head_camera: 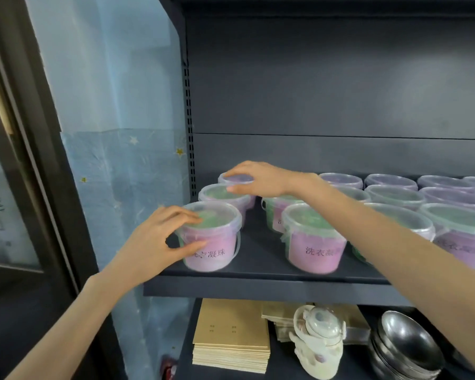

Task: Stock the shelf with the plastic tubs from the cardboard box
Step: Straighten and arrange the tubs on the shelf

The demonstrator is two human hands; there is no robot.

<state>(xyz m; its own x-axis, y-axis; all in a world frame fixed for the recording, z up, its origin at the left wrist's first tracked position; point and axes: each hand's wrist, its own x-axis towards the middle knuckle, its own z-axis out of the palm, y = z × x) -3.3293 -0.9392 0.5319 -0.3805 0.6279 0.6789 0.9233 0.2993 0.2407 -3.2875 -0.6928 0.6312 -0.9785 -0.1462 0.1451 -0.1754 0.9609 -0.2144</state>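
Several clear plastic tubs with pink labels and see-through lids stand in rows on the dark shelf (258, 286). My left hand (159, 237) grips the front left tub (217, 242), fingers over the lid rim and thumb on its side. My right hand (258, 178) rests on the lid of the rear left tub (232, 179), its fingers spread over the lid and its thumb reaching the middle tub (220, 194) of that column. Another tub (313, 239) stands at the front to the right. The cardboard box is out of view.
More tubs (395, 196) fill the shelf to the right. The shelf below holds a stack of tan booklets (231, 335), a pale ceramic teapot (318, 341) and stacked metal bowls (406, 344). A blue star-patterned sheet (115, 160) covers the wall on the left.
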